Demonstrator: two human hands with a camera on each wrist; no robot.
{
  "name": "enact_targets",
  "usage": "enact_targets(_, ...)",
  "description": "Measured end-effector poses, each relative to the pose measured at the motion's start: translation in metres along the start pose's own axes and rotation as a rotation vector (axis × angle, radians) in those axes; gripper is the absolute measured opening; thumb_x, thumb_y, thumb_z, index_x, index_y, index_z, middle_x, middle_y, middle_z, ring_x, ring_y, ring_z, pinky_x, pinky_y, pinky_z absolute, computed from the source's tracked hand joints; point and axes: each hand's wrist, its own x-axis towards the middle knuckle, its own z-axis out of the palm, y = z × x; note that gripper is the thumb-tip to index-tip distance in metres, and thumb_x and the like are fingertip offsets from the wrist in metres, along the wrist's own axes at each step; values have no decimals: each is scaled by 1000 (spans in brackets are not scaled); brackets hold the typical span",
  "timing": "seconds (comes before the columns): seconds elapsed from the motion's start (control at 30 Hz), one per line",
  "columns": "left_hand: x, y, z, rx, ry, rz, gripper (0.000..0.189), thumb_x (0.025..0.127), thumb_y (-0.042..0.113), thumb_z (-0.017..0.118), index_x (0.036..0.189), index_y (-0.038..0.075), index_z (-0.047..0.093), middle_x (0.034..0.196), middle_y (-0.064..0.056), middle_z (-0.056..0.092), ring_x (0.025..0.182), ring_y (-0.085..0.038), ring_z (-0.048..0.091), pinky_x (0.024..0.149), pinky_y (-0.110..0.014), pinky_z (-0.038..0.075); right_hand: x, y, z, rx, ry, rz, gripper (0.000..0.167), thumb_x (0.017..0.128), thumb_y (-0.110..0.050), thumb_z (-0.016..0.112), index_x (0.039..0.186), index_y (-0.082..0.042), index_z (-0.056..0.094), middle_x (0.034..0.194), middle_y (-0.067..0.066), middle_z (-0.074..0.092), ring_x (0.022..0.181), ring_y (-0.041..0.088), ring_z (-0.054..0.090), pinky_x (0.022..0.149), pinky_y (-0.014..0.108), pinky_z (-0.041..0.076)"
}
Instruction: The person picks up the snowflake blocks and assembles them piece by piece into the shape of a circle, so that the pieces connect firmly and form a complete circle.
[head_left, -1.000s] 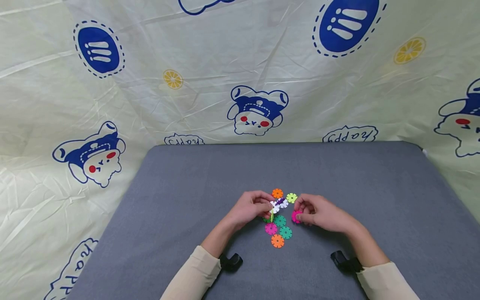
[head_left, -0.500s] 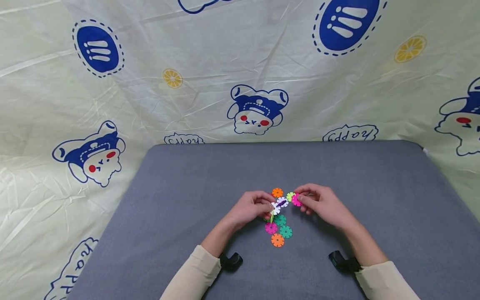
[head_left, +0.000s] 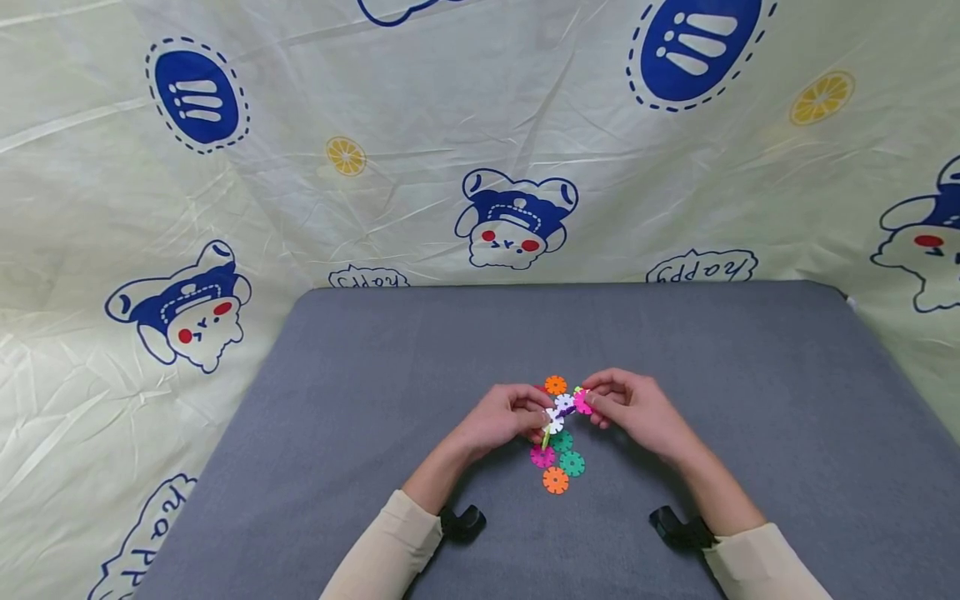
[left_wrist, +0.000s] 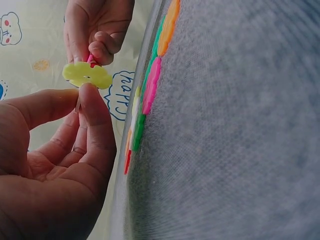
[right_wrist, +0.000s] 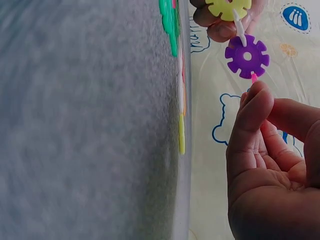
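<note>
My left hand (head_left: pixel 506 417) pinches a white notched disc (head_left: pixel 555 422) between thumb and forefinger, above the table. Joined to that disc are a yellow-green disc (left_wrist: pixel 87 75) and a purple disc (right_wrist: pixel 247 56), each set edgewise into it. My right hand (head_left: pixel 633 408) pinches a bright pink disc (head_left: pixel 582 402), mostly covered by the fingertips in the right wrist view. Its pink edge meets a notch in the purple disc's rim. Both hands are close together over the loose discs, clear of the table in the wrist views.
Loose notched discs lie flat on the grey table (head_left: pixel 390 433) beneath my hands: an orange disc (head_left: pixel 556 384), a white one behind the purple piece, a teal disc (head_left: pixel 572 463), a magenta disc (head_left: pixel 542 456) and a nearer orange disc (head_left: pixel 556 481). A printed curtain (head_left: pixel 420 100) hangs behind.
My right hand has moved the pink disc up, away from me, then left until it meets the purple disc. My left hand has stayed almost still, holding the joined discs.
</note>
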Motion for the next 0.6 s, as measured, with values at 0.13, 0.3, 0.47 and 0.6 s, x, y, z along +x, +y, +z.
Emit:
enact_targets(0.13,-1,1,1,11,-3,3,16,89,3,64,106,3,67,89,-10,68,71,-19,64,70,-38,57,0,1,2,1,-12,-5,26,93,-17,65,111,2,61,91,19,65,73,30,64,64,39,56)
enact_targets(0.3,-1,1,3,39,22,0,14,89,5,66,103,4,68,85,-9,68,67,-19,64,70,-40,57,-1,1,5,-14,12,-2,23,92,-13,66,109,3,62,88,18,67,72,31,64,63,38,56)
enact_targets(0.47,-1,-1,4,79,39,6,12,89,5,67,101,4,68,82,-9,66,64,-19,64,67,-39,57,-2,-2,11,-8,29,16,20,91,-9,67,106,3,64,88,14,67,71,31,64,63,38,57)
enact_targets(0.6,-1,-3,4,108,39,11,11,88,3,67,99,2,67,79,-8,65,62,-19,64,63,-37,57,-3,-3,15,-17,26,6,18,91,-9,67,105,2,65,85,17,67,68,27,63,60,36,56)
